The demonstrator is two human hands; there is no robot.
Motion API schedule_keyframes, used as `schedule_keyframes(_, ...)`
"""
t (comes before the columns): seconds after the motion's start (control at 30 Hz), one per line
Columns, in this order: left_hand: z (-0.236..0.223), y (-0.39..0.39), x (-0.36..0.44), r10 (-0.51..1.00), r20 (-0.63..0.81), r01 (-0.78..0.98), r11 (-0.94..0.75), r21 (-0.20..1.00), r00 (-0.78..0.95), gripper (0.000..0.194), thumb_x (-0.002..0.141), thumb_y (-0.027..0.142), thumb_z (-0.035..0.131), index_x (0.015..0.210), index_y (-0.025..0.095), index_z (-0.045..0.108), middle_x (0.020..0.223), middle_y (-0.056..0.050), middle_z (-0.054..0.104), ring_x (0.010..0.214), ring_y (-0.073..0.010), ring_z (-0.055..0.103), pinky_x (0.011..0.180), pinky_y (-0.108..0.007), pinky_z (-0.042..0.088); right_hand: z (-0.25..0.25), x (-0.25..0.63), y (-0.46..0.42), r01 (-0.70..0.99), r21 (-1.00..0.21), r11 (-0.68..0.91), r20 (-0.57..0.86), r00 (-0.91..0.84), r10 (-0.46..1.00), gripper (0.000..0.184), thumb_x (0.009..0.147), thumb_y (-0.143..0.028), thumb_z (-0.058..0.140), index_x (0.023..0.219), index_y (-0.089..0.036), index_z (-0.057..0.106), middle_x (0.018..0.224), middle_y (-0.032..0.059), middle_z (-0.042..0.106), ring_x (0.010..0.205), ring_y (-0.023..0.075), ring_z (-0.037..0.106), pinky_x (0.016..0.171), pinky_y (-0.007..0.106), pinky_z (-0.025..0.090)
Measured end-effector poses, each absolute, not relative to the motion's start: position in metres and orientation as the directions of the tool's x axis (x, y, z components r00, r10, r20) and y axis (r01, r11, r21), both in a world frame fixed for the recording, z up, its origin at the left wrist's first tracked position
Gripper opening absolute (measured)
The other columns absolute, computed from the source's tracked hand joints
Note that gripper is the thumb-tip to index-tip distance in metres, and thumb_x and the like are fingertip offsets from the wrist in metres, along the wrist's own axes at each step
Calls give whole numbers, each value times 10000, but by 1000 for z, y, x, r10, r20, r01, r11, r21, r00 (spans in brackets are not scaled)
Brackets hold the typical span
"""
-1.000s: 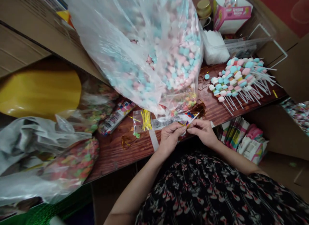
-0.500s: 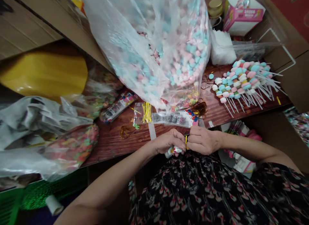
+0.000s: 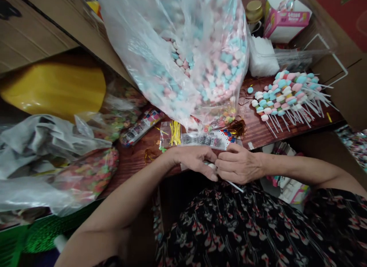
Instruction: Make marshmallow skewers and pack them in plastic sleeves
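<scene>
Close to the table's front edge, my left hand (image 3: 195, 159) is closed round the candy end of a marshmallow candy stick (image 3: 235, 186). A little of the pale candy shows between its thumb and fingers; the rest is hidden. My right hand (image 3: 242, 165) is closed on the same stick beside it, fingers curled and knuckles up. The white stick pokes out below the right hand, slanting toward my body. Just beyond the hands lie printed plastic wrappers (image 3: 205, 140) and a small bundle of gold twist ties (image 3: 176, 133).
A big clear bag of pastel candies (image 3: 195, 68) covers the table's back. Several finished candy sticks (image 3: 283, 95) are piled at right. On the left are a bag of ring candies (image 3: 88, 171) and a yellow sheet (image 3: 54, 89). A pink box (image 3: 286, 24) stands at back right.
The hands have lifted slightly toward the table and turned the candy stick, whose white end now shows. The gold tie visible between them earlier is out of sight.
</scene>
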State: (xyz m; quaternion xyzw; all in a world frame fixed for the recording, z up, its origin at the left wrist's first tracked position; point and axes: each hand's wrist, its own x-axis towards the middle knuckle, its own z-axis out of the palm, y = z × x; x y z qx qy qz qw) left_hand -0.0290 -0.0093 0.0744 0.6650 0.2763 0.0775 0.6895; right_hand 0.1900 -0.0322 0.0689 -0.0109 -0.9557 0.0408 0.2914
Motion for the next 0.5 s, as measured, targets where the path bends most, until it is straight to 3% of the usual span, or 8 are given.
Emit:
schedule_keyframes(0.07, 95, -7, -36, 546, -243, 410, -208, 888, 802, 265, 588, 447, 836, 585, 218, 704, 505, 28, 567, 468, -135, 492, 477, -244, 379, 69, 186, -30, 70, -58, 996, 540, -837, 91, 202, 937, -125, 469, 772, -219, 538, 732, 1, 560, 744, 159, 462, 640, 347, 272)
schedule_keyframes(0.13, 118, -19, -34, 647, -210, 596, -461, 657, 733, 226, 720, 444, 746, 709, 220, 721, 632, -17, 608, 593, -180, 531, 593, -294, 411, 67, 183, -19, 170, -32, 985, 510, -845, 162, 201, 933, -139, 458, 762, -209, 538, 701, 12, 556, 709, 166, 435, 636, 347, 272)
schedule_keyframes(0.2, 131, -43, -25, 809, -16, 747, -535, 394, 588, 162, 846, 325, 603, 874, 222, 724, 846, -89, 651, 790, -244, 566, 743, -376, 433, 66, 184, -3, 291, -65, 955, 483, -828, 285, 190, 923, -179, 456, 754, -194, 541, 694, 30, 562, 691, 170, 425, 630, 339, 282)
schedule_keyframes(0.27, 128, -64, -13, 820, 75, 763, -557, 329, 567, 229, 864, 223, 538, 1013, 240, 712, 1072, -125, 653, 947, -281, 562, 835, -440, 429, 67, 185, 10, 398, -221, 890, 478, -751, 455, 189, 910, -204, 447, 747, -181, 540, 695, 40, 562, 689, 168, 435, 637, 326, 308)
schedule_keyframes(0.33, 107, -71, -5, 825, 50, 733, -527, 430, 563, 208, 828, 242, 587, 991, 204, 712, 1124, -146, 638, 962, -290, 558, 831, -450, 450, 68, 183, 10, 398, -511, 762, 445, -636, 630, 196, 910, -201, 429, 743, -176, 530, 692, 24, 546, 678, 150, 453, 655, 302, 345)
schedule_keyframes(0.4, 81, -65, -6, 894, 20, 675, -353, 648, 449, 205, 855, 287, 564, 914, 172, 723, 957, -122, 658, 870, -256, 581, 802, -419, 476, 67, 175, -4, 246, -810, 532, 308, -593, 744, 194, 912, -221, 451, 733, -181, 511, 676, -10, 526, 642, 118, 468, 633, 259, 369)
schedule_keyframes(0.43, 69, -61, -9, 917, 15, 573, -262, 777, 399, 242, 877, 322, 539, 875, 169, 726, 874, -99, 659, 814, -234, 591, 778, -396, 490, 65, 170, -14, 145, -910, 387, 219, -627, 748, 201, 914, -229, 452, 724, -184, 497, 653, -27, 516, 604, 103, 464, 600, 238, 370)
schedule_keyframes(0.5, 53, -57, -21, 953, 8, 325, -112, 939, 304, 296, 913, 373, 512, 944, 182, 735, 977, -94, 681, 941, -238, 621, 866, -389, 496, 56, 158, -31, 14, -984, 175, 109, -729, 675, 241, 932, -281, 434, 713, -190, 475, 609, -43, 497, 551, 92, 458, 558, 222, 373)
